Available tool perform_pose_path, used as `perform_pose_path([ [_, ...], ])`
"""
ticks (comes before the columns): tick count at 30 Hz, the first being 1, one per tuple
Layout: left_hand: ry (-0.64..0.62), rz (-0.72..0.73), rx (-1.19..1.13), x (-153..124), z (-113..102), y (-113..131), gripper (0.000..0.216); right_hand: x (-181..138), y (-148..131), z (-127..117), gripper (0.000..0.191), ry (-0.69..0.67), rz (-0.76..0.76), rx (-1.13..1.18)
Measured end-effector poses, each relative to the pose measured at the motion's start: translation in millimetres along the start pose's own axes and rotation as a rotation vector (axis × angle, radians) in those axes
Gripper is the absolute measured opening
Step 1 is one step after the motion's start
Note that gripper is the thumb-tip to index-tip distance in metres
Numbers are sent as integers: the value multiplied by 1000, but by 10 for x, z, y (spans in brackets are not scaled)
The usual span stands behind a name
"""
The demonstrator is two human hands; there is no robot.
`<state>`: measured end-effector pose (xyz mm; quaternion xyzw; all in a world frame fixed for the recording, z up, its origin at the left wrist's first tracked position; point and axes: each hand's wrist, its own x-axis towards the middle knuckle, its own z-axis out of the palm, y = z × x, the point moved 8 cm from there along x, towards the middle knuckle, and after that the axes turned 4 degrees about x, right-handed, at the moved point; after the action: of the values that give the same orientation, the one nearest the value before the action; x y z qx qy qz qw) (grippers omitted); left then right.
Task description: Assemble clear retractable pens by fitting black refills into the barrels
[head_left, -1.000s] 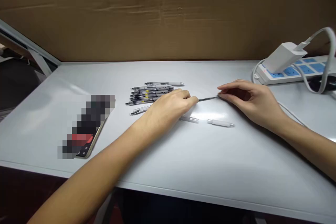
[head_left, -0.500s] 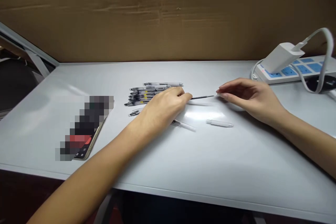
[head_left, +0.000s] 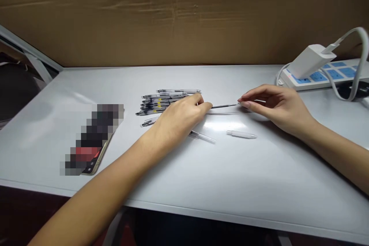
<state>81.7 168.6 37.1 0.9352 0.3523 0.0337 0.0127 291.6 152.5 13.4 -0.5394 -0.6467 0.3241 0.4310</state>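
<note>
Shifted slightly leftward over the past second, the left hand (head_left: 183, 114) pinches a dark pen refill (head_left: 224, 106) just above the white table (head_left: 219, 180). Its tip points at the right hand (head_left: 278, 104), thumb and finger nearly together; whether they hold anything cannot be told. Pens (head_left: 154, 105) lie behind the left wrist.

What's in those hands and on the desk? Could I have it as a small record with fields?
Left hand: pinches a dark pen refill
Right hand: at the refill's tip; any small part there unclear
By left hand: clear-barrelled pens, partly covered
Between the forearms: clear pen barrel, white pen grip
Left side: smartphone, partly pixelated
Right side: power strip bearing a white charger
</note>
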Motion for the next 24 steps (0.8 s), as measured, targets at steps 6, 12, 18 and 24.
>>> perform_pose_path([
  [6, 2, 45, 0, -9, -9, 67, 41, -26, -33, 33, 12, -36, -22, 1],
  [12, 46, 21, 47, -19, -63, 36, 39, -14, -20, -16, 7, 6, -10, 39],
  [18, 33, 29, 21, -6, -2, 29, 42, -25, -42, -26, 5, 26, -32, 36],
  [24, 46, 14, -3, -16, -31, 27, 38, -16, -31, -72, 4, 75, -36, 65],
])
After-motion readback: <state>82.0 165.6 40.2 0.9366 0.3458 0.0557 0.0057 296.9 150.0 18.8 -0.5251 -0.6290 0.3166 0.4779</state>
